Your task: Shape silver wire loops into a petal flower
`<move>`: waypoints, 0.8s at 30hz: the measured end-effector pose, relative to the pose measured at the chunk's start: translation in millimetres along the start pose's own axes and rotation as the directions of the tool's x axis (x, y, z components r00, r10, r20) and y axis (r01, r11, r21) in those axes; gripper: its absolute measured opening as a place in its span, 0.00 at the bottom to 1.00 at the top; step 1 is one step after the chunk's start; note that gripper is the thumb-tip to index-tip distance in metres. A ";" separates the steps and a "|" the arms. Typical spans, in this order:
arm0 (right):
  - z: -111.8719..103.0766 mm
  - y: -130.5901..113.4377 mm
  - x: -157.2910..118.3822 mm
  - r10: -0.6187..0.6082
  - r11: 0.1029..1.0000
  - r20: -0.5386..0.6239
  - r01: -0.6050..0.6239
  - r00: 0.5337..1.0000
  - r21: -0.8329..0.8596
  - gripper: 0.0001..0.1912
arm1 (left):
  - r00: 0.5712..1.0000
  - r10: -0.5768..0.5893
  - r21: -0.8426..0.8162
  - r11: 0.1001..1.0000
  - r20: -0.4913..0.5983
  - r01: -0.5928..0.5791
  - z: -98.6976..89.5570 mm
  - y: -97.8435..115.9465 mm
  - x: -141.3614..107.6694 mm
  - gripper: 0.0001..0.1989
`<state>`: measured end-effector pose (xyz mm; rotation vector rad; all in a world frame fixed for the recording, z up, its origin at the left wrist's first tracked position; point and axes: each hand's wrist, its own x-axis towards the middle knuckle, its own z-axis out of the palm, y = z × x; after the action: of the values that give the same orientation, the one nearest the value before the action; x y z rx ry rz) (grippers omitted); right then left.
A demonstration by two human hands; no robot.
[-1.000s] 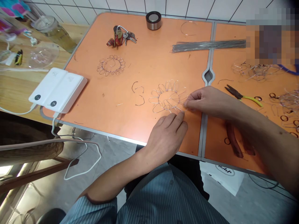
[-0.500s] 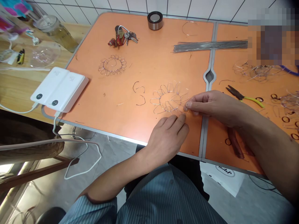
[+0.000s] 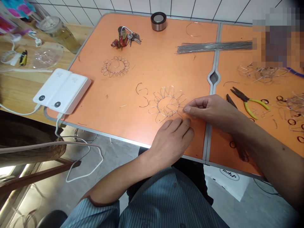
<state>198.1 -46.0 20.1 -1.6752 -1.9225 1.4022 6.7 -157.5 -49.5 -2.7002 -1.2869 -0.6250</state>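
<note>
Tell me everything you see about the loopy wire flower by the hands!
The wire flower looks like thin, shiny metal wire. It has a round ring with uneven petal-like loops sticking outward, and more curvy wire crosses its middle. It lies on the orange table, though whether it is perfectly flat is hard to tell. The right hand seems to pinch its right edge; the left hand is at its lower edge, maybe touching.

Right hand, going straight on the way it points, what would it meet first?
The right hand would likely meet the looped wire ring first; its nearest loops lie at the fingertips, though contact is unclear.
</note>
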 end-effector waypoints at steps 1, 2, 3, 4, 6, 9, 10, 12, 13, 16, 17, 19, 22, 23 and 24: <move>1.0 -3.9 -0.4 0.009 1.000 -0.008 -0.009 1.000 -0.024 0.14 | 1.000 0.005 -0.013 1.000 -0.014 -0.005 -0.4 1.1 -0.1 0.11; 1.6 -7.3 -0.8 0.020 0.999 -0.016 -0.021 1.000 -0.043 0.15 | 0.999 0.009 -0.027 1.000 -0.033 -0.010 -1.7 2.7 -0.8 0.12; 1.8 -9.9 -1.0 0.032 0.998 -0.028 -0.033 0.999 -0.058 0.15 | 0.998 0.013 -0.045 0.999 -0.056 -0.015 -4.2 4.4 -2.2 0.13; 1.6 -11.3 -1.0 0.045 0.996 -0.042 -0.048 0.998 -0.074 0.16 | 0.996 0.014 -0.068 0.997 -0.085 -0.020 -8.3 5.9 -4.3 0.14; -0.2 -10.8 -0.6 0.057 0.991 -0.075 -0.065 0.996 -0.116 0.17 | 0.986 0.009 -0.137 0.990 -0.167 -0.033 -21.3 6.1 -9.5 0.15; -5.2 -4.4 0.5 0.000 0.978 -0.147 -0.031 0.989 -0.207 0.15 | 0.956 -0.104 -0.310 0.951 -0.275 0.014 -48.4 -8.1 -12.2 0.11; -7.0 -2.1 0.7 -0.028 0.970 -0.179 -0.016 0.983 -0.241 0.13 | 0.953 -0.170 -0.357 0.932 -0.253 0.071 -56.6 -17.4 -9.8 0.11; -10.5 0.7 1.0 -0.071 0.952 -0.249 -0.008 0.966 -0.305 0.11 | 0.933 -0.281 -0.400 0.900 -0.226 0.174 -66.9 -40.6 1.3 0.09; -12.1 1.1 1.1 -0.082 0.943 -0.278 -0.015 0.957 -0.332 0.10 | 0.927 -0.313 -0.418 0.885 -0.209 0.205 -68.1 -53.2 9.6 0.07; -15.3 -0.4 1.7 -0.099 0.911 -0.329 -0.047 0.939 -0.410 0.07 | 0.942 -0.327 -0.454 0.851 -0.068 0.263 -56.8 -87.3 41.0 0.08; -15.7 -0.9 2.1 -0.103 0.898 -0.340 -0.059 0.935 -0.435 0.08 | 0.947 -0.320 -0.458 0.844 -0.012 0.279 -49.5 -95.9 52.0 0.10; -15.7 -0.6 3.1 -0.117 0.874 -0.367 -0.081 0.923 -0.480 0.09 | 0.955 -0.289 -0.476 0.831 0.072 0.287 -32.6 -109.1 72.5 0.14; -14.4 3.1 5.0 -0.136 0.850 -0.393 -0.097 0.909 -0.518 0.11 | 0.963 -0.230 -0.490 0.829 0.143 0.271 -8.8 -121.6 95.9 0.16; -14.0 4.6 5.6 -0.140 0.846 -0.396 -0.099 0.907 -0.524 0.11 | 0.963 -0.215 -0.495 0.827 0.161 0.267 -2.6 -124.8 101.4 0.17; -13.8 5.9 6.1 -0.143 0.843 -0.397 -0.098 0.907 -0.528 0.11 | 0.964 -0.202 -0.503 0.824 0.173 0.262 2.4 -127.5 106.0 0.18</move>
<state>209.6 -34.6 20.3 -1.9638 -2.1626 0.4131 -29.9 1.9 -21.9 -3.0553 -1.7114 -0.9935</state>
